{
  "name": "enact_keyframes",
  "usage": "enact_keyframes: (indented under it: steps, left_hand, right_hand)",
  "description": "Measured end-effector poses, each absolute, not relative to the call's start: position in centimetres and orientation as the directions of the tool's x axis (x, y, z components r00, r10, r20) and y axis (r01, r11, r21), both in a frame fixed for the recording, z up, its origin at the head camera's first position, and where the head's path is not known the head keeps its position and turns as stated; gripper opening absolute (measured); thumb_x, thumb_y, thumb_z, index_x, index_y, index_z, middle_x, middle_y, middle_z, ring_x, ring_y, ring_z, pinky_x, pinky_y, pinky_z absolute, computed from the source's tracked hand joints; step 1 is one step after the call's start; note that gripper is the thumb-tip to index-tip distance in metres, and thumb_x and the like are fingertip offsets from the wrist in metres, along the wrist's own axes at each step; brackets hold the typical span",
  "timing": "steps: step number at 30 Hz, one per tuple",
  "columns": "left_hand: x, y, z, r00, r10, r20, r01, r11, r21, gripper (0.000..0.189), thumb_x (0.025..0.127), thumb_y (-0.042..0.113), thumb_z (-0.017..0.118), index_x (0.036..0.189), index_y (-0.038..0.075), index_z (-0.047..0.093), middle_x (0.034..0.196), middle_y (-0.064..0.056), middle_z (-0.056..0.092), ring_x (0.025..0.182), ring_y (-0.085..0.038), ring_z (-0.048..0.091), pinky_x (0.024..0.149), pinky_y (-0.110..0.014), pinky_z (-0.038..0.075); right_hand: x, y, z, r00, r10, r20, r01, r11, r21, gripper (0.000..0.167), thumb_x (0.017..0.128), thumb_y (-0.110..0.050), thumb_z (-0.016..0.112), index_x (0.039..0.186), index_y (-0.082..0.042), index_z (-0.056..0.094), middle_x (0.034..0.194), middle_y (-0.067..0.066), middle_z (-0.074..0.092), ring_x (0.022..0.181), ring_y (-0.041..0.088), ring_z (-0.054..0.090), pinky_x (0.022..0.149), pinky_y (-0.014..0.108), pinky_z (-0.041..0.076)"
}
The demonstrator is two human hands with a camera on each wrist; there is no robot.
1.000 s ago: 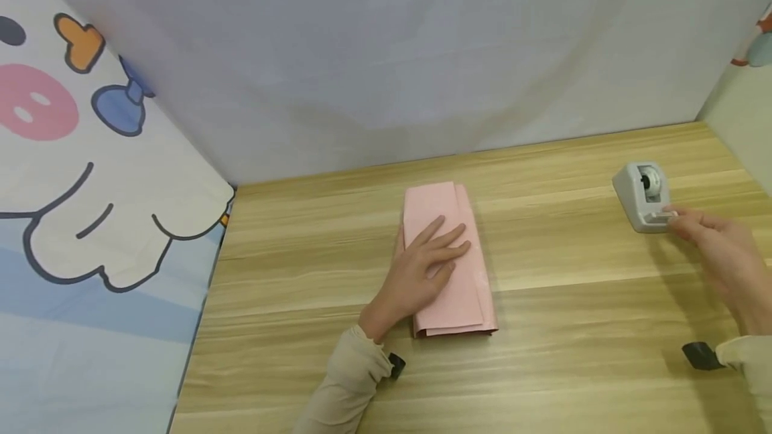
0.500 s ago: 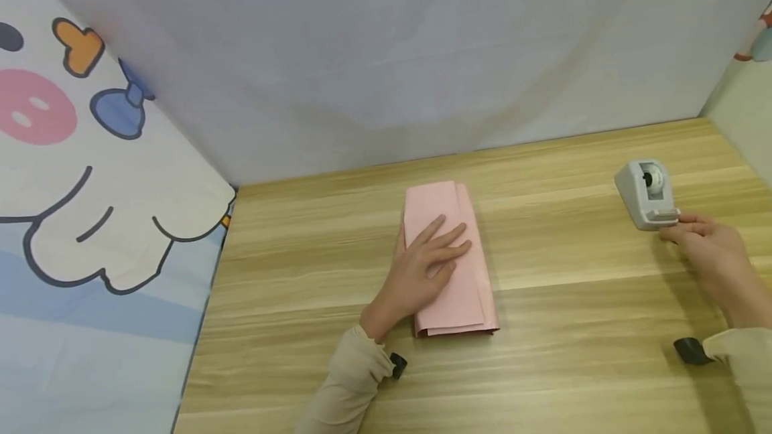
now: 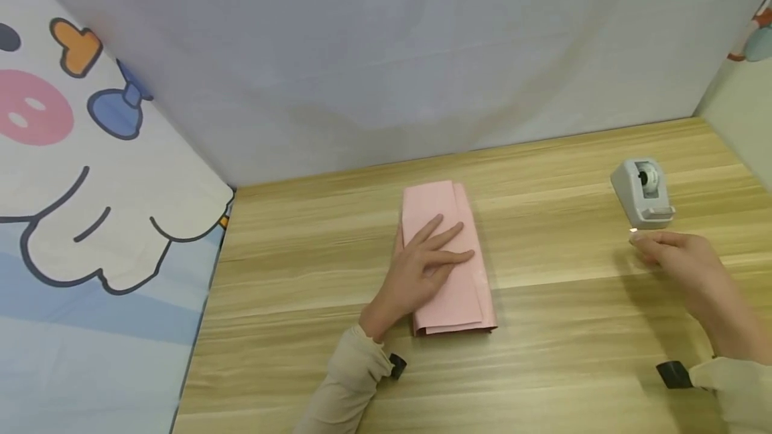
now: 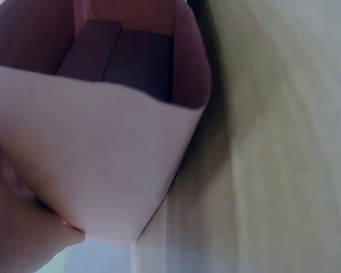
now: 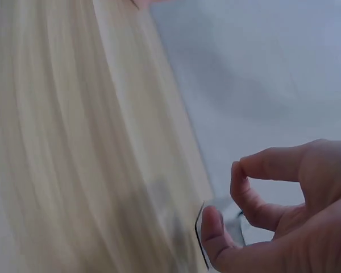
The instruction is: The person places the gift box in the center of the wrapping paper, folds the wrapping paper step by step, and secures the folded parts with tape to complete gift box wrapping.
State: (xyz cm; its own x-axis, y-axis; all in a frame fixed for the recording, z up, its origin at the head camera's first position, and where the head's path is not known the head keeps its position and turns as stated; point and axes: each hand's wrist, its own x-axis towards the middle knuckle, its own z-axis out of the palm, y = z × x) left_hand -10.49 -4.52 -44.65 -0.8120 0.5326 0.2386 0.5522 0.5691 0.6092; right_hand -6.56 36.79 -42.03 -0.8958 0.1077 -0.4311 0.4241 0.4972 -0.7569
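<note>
Left hand palm down, fingers spread, right hand raised, fingers pinched together

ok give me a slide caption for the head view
Left hand on folded pink paper, right hand near the tape dispenser.

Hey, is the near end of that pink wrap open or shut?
Open: the left wrist view looks past the rim of the pink wrap onto dark flat surfaces inside.
</note>
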Motion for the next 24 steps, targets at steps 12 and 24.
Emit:
enact_keyframes:
  steps: [12, 24]
  left_hand:
    - [-10.7, -4.8, -44.9, -0.794, 0.532, 0.295, 0.577, 0.506, 0.641, 0.023, 0.098, 0.014, 0.070, 0.108, 0.030, 0.084, 0.156, 0.001, 0.055, 0.158, -0.023, 0.033, 0.125, -0.073, -0.001]
    - [-10.9, -4.9, -44.7, -0.791, 0.538, 0.291, 0.586, 0.530, 0.613, 0.024, 0.099, 0.017, 0.070, 0.109, 0.034, 0.083, 0.153, -0.002, 0.055, 0.157, -0.023, 0.034, 0.127, -0.069, 0.005]
  right_hand:
    - [-11.0, 28.7, -41.7, -0.938, -0.160, -0.308, 0.183, 0.526, -0.831, 0.051, 0.108, -0.042, 0.054, 0.132, 0.003, 0.061, 0.157, 0.020, 0.048, 0.131, 0.013, 0.049, 0.099, 0.029, 0.044]
    - [-14.4, 21.8, -39.6, -0.848, -0.468, -0.248, -0.044, 0.528, -0.848, 0.029, 0.107, -0.027, 0.060, 0.119, -0.003, 0.069, 0.149, 0.011, 0.051, 0.139, 0.034, 0.047, 0.107, 0.048, 0.044]
